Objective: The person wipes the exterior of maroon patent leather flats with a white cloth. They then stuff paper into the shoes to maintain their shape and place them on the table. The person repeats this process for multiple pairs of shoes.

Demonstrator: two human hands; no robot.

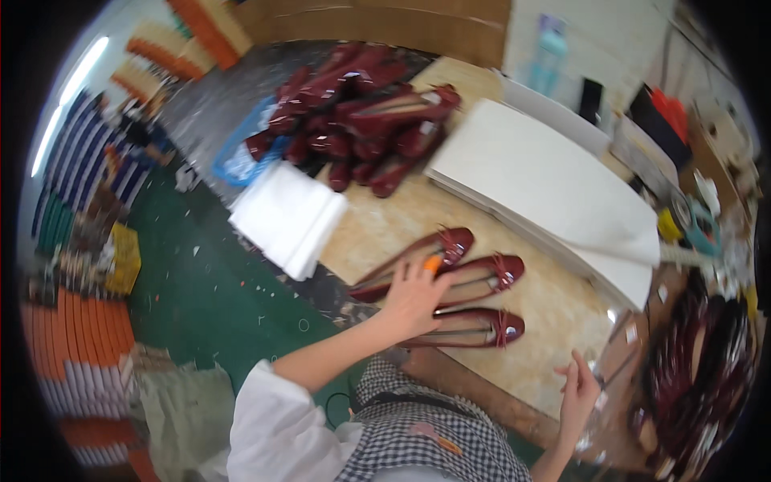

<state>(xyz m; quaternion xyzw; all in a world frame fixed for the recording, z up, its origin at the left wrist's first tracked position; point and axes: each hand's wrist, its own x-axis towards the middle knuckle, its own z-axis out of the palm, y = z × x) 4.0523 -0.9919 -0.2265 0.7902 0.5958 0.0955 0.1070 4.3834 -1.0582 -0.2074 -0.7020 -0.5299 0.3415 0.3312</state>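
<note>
Three dark red glossy ballet flats with small bows lie side by side on the marbled tabletop, toes pointing right: a far flat [458,243], a middle flat [506,271] and a near flat [504,328]. My left hand [414,301] reaches over their heel halves, fingers spread, with an orange cover on one finger. It rests on or just above the middle flat; exact contact is hidden under the palm. My right hand [580,392] is apart from the shoes at the table's near right, its index finger stretched out and the others loosely bent, holding nothing visible.
A heap of similar red shoes [353,112] lies at the back beside a blue basket [233,153]. White sheets [289,213] sit at the left edge, a large white paper stack [546,177] behind the flats. More dark red shoes [699,361] crowd the right. Green floor [217,265] shows left.
</note>
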